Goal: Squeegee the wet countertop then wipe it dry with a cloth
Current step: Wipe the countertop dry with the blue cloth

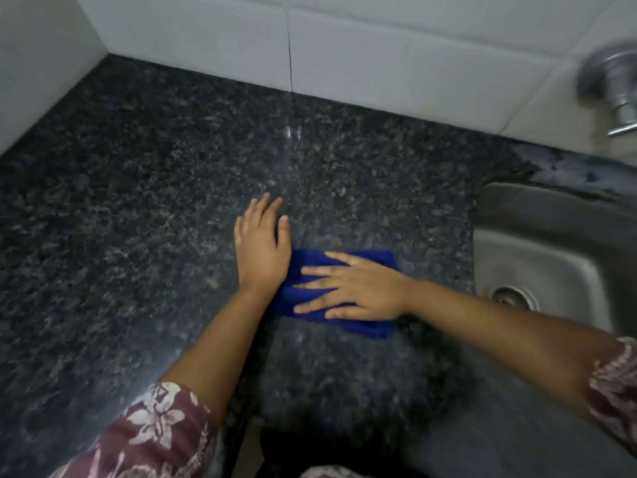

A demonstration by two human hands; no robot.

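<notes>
A folded blue cloth [374, 326] lies on the dark speckled granite countertop [138, 201], near its front edge and left of the sink. My right hand [358, 291] presses flat on the cloth with fingers spread, pointing left. My left hand [262, 246] rests flat on the bare counter just left of the cloth, fingers together and pointing away, its wrist touching the cloth's left edge. No squeegee is in view.
A steel sink [551, 257] with a round drain [513, 298] sits at the right. A chrome tap [613, 88] projects from the white tiled wall [344, 53] behind. A second wall closes the left corner. The counter's front edge runs below my arms.
</notes>
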